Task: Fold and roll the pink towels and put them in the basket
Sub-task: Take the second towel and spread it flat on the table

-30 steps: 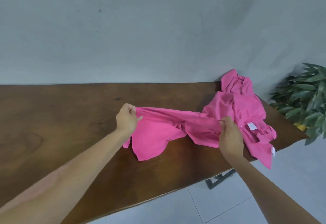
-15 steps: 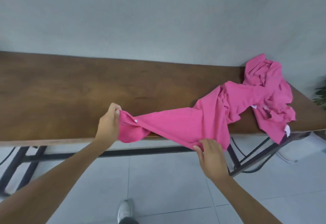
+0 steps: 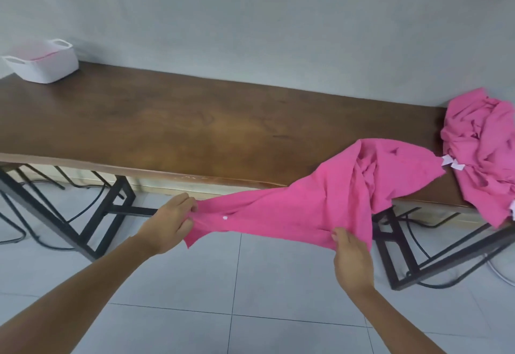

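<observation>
One pink towel (image 3: 292,214) is pinched at its near edge by both hands, low in the middle of the frame and out past the front edge of the desk (image 3: 195,131). The left hand (image 3: 170,222) is curled round one corner, fingers bunched on the cloth, with a short tail of fabric hanging below it. The right hand (image 3: 352,259) is closed on the lower edge further right, thumb on top, back of the hand turned up toward the camera. Both forearms are stretched forward from the bottom of the frame, the left one at a flatter angle.

The far end of the towel is draped on the desk toward the right, crumpled there, just beside the pile of pink towels (image 3: 485,153) at the right edge of the frame. The white basket (image 3: 46,67) is parked at the upper left, well apart from all this, with something pink showing inside.

For this step to go well, probably the whole towel should be dragged clear of the pile and laid flat mid-desk, with the two held corners kept level and taut so wrinkles get pulled out before any fold is made. Otherwise a lumpy roll can be expected.
</observation>
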The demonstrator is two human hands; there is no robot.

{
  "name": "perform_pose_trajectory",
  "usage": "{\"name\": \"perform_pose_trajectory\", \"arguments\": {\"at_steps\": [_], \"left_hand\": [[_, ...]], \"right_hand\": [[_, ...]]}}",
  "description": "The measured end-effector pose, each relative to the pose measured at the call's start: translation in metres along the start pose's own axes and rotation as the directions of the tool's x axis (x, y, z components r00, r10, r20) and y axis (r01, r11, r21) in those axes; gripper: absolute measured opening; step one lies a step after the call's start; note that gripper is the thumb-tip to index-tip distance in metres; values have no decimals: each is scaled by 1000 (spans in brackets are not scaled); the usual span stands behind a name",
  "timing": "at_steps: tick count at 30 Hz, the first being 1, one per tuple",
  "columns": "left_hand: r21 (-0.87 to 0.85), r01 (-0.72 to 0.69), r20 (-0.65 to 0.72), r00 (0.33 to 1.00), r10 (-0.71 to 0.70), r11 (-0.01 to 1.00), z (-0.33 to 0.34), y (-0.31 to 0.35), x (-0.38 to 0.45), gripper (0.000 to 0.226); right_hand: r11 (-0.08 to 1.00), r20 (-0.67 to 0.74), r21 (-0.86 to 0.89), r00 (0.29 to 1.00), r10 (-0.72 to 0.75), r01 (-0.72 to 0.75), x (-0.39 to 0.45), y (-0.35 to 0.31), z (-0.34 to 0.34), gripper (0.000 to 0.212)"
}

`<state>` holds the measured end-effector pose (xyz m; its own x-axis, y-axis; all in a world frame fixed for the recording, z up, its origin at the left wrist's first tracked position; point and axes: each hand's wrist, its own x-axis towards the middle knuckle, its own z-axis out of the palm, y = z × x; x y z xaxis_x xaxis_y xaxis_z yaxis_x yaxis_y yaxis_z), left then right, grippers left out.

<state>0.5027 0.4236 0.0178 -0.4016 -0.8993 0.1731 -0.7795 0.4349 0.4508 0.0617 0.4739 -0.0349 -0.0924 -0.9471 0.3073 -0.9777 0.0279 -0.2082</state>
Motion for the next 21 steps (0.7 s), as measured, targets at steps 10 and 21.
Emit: {"name": "perform_pose_trajectory", "arguments": {"at_steps": [10,21], "left_hand": [[265,-50,5,999,50,963,-60,-92,-83,12],[-165,351,-356,850,-387,922,-132,-157,-140,27]], "right_hand": [[893,-90,270,914,395,-359,-29,-146,-5,40],[977,-1,175,992,122,-120,-35,-269,-46,43]]}}
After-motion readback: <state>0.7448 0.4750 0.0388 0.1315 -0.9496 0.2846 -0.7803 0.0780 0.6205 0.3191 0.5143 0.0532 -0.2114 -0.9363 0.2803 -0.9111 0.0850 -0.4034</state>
